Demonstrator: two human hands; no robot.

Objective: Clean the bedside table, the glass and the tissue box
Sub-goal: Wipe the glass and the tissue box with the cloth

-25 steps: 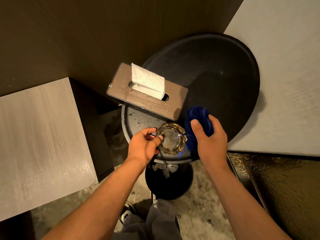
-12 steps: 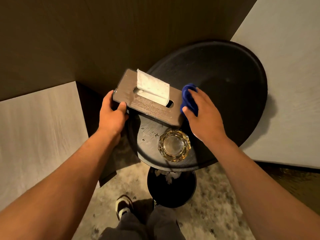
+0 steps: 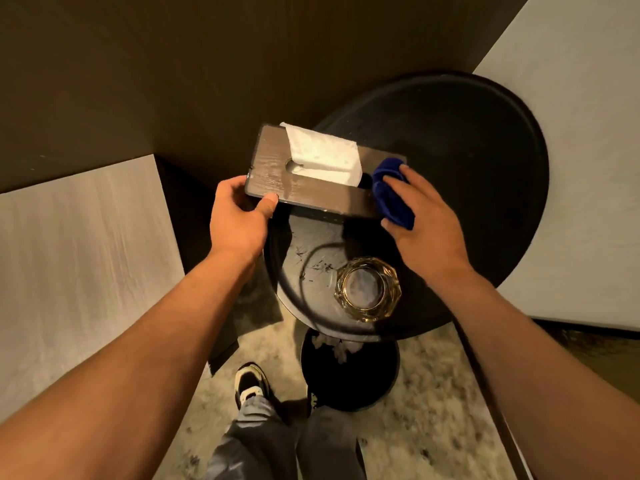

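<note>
Nearest me on the small round black bedside table (image 3: 294, 271), the amber glass (image 3: 367, 289) stands upright by the near rim, untouched. Just beyond it my left hand (image 3: 239, 220) pinches the near left corner of the wooden tissue box (image 3: 273, 171), thumb on top, fingers underneath. At the box's right end my right hand (image 3: 422, 223) presses a bunched blue cloth (image 3: 391, 195) against it, fingers close together over the cloth.

Wood-grain tissue box (image 3: 311, 195), faceted clear glass (image 3: 367, 289), plush blue cloth (image 3: 393, 199), scuffed matt-black table (image 3: 467, 161).
</note>
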